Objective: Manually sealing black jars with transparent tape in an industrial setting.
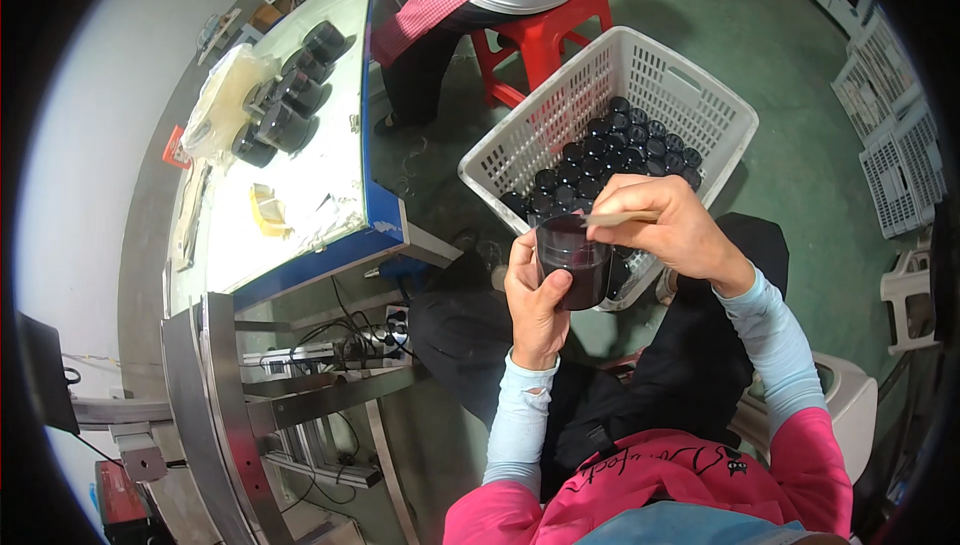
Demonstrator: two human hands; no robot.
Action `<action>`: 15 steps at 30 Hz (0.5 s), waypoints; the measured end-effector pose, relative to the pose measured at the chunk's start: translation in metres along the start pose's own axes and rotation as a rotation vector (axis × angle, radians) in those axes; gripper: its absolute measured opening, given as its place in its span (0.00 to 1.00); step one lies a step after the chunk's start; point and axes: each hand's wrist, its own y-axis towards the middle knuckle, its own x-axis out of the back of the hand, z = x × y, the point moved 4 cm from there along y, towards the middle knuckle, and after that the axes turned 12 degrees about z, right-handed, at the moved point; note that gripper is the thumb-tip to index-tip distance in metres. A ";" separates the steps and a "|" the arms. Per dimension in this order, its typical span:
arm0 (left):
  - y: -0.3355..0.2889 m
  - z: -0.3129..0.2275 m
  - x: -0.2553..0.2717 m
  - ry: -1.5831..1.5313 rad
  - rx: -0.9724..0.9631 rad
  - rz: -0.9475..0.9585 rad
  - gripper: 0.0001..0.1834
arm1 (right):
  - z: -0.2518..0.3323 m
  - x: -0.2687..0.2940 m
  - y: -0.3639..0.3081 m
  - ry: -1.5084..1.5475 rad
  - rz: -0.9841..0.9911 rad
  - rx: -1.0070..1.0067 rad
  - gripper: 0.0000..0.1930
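My left hand [533, 303] is wrapped round a dark, see-through cup [578, 280], with the thumb across its front. The cup is held mouth up over my lap, tilted slightly. In my right hand [690, 228] a thin, tan, flat stick-like tool [620, 218] is pinched between thumb and fingers. Its tip is at the cup's rim; whether it touches, I cannot tell. Beyond my hands stands a pale grey slatted crate [490, 167] with many similar dark cups [620, 145] packed inside.
At the left, a white-topped table [325, 165] with blue edges bears several dark cups [298, 93], a clear plastic bag [228, 100] and a yellowish piece [268, 210]. Below it is a metal frame [335, 400] with cables. Another person sits on a red stool [545, 40] beyond.
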 end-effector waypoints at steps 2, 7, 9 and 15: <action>0.000 0.000 -0.001 -0.004 0.014 0.006 0.34 | 0.004 -0.003 0.004 -0.026 0.042 0.102 0.05; 0.000 0.001 0.002 -0.110 0.033 0.026 0.33 | 0.002 0.001 0.005 -0.024 0.020 0.075 0.05; -0.001 0.004 0.005 -0.125 0.034 0.029 0.32 | -0.001 -0.003 0.006 0.093 0.024 0.068 0.05; -0.004 0.011 0.009 -0.172 0.083 0.076 0.34 | 0.001 -0.006 0.008 0.197 -0.005 0.032 0.06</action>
